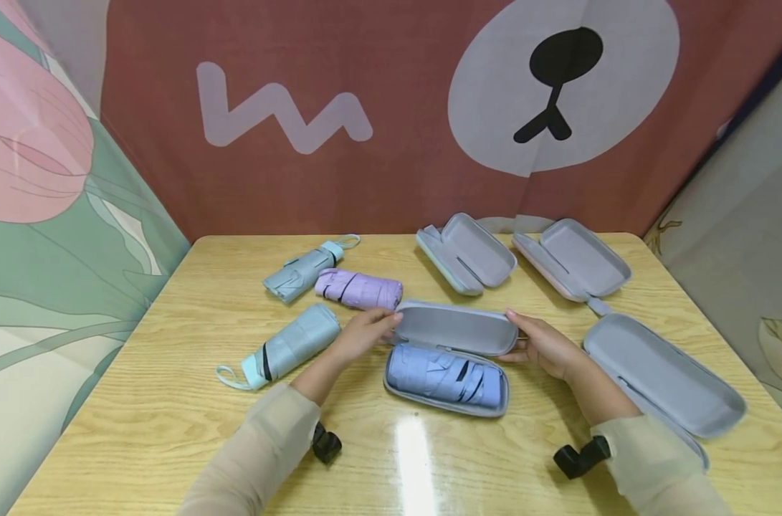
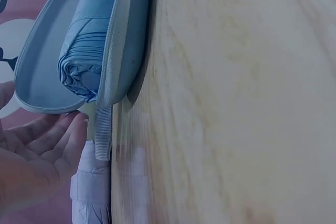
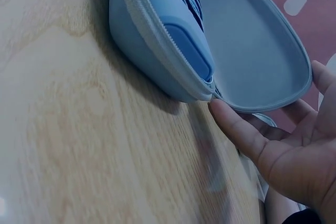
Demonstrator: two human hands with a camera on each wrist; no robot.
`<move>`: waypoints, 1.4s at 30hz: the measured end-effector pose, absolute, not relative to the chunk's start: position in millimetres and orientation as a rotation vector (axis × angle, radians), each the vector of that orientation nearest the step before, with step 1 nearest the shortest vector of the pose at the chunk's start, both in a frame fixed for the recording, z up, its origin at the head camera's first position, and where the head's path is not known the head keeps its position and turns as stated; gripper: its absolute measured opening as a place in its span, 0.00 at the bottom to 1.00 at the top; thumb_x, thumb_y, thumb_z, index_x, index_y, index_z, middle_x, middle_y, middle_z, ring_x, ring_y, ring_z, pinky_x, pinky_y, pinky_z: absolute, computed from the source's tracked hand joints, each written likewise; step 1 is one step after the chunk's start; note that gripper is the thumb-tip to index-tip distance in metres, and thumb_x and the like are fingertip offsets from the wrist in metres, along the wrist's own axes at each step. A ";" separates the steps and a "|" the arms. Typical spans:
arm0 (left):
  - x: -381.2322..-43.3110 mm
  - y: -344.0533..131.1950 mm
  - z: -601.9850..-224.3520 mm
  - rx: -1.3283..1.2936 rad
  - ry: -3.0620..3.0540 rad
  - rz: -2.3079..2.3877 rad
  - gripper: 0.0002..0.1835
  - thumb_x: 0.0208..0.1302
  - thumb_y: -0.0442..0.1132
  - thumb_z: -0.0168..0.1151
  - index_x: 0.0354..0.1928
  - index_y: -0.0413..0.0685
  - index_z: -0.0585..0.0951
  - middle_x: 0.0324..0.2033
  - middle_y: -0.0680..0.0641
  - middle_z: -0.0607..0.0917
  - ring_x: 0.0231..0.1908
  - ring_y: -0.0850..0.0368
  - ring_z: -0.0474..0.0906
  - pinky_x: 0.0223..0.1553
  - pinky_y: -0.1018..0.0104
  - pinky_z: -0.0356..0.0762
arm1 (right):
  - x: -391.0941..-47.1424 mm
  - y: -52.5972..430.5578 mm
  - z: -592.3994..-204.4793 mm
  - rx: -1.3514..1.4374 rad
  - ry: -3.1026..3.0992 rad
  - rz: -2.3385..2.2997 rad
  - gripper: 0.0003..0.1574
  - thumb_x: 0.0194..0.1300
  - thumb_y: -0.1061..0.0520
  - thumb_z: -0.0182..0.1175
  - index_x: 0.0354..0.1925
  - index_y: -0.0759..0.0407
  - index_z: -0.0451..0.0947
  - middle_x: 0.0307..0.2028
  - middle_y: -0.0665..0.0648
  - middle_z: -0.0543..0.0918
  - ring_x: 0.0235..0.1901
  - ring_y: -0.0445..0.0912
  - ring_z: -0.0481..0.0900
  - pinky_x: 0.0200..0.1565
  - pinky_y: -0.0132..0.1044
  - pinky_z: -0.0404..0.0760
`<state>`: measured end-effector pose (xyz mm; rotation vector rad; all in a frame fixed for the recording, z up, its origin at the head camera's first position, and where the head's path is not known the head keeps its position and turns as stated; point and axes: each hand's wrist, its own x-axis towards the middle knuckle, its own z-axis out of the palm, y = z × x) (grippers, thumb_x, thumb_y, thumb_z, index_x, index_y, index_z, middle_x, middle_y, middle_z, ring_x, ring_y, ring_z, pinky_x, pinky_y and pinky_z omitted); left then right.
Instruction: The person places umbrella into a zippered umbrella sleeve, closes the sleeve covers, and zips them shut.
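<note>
Fingers (image 3: 241,132) hold the lid (image 1: 455,328) behind a crosswise umbrella (image 1: 439,376), handle (image 3: 186,51) rightward.

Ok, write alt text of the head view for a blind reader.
A person's left hand and right hand hold the raised lid of a gray case with a folded blue umbrella inside, on a wooden table. Two grayish umbrellas and a purple one lie to the left; three open cases sit behind and to the right.
</note>
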<state>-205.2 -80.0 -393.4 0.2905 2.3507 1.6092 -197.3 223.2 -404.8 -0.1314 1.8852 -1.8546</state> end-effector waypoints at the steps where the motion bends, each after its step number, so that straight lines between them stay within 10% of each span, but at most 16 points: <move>1: -205.3 -79.6 -393.0 0.287 2.330 1.617 0.22 0.62 0.46 0.48 0.48 0.33 0.72 0.40 0.37 0.76 0.39 0.45 0.74 0.39 0.57 0.73 | -197.1 223.7 -404.9 -0.142 1.879 -1.856 0.42 0.65 0.41 0.36 0.58 0.78 0.49 0.44 0.62 0.70 0.43 0.54 0.73 0.44 0.47 0.70; 10: -205.8 -77.7 -389.6 0.275 2.144 1.680 0.24 0.64 0.45 0.44 0.52 0.28 0.66 0.44 0.34 0.72 0.42 0.43 0.71 0.44 0.56 0.70 | -193.9 227.1 -404.3 -0.268 1.844 -1.862 0.34 0.67 0.47 0.38 0.56 0.76 0.57 0.44 0.61 0.74 0.45 0.53 0.73 0.46 0.49 0.68; 18: -206.1 -77.7 -388.0 0.281 2.102 1.635 0.28 0.64 0.47 0.43 0.57 0.30 0.61 0.50 0.34 0.68 0.48 0.43 0.68 0.49 0.56 0.66 | -192.1 231.1 -404.5 -0.376 1.757 -1.880 0.16 0.67 0.52 0.39 0.44 0.54 0.72 0.42 0.57 0.76 0.43 0.51 0.74 0.47 0.49 0.68; 42: -209.3 -85.7 -387.6 0.341 2.002 1.649 0.29 0.58 0.39 0.52 0.57 0.25 0.59 0.52 0.31 0.67 0.49 0.42 0.68 0.49 0.57 0.65 | -191.3 231.7 -403.8 -0.396 1.719 -1.928 0.13 0.64 0.61 0.45 0.42 0.51 0.75 0.41 0.54 0.75 0.43 0.45 0.73 0.47 0.42 0.69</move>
